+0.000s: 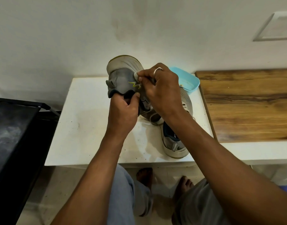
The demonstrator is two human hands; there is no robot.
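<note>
Right hand (159, 90) pinching cloth (136, 75), lime-logo shoe (120, 77)

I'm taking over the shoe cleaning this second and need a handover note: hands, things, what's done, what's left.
Left hand: grips the grey shoe at its collar and holds it up, sole toward the wall.
Right hand: pinches a small white wad against the shoe's side, near the sole edge.
Second shoe: lies on the white table, under the right forearm.
Blue tub: on the table behind the right hand.
Done: wiping is under way on the held shoe; how far it has got cannot be told.
Left: finish this shoe, probably then the second one.
</note>
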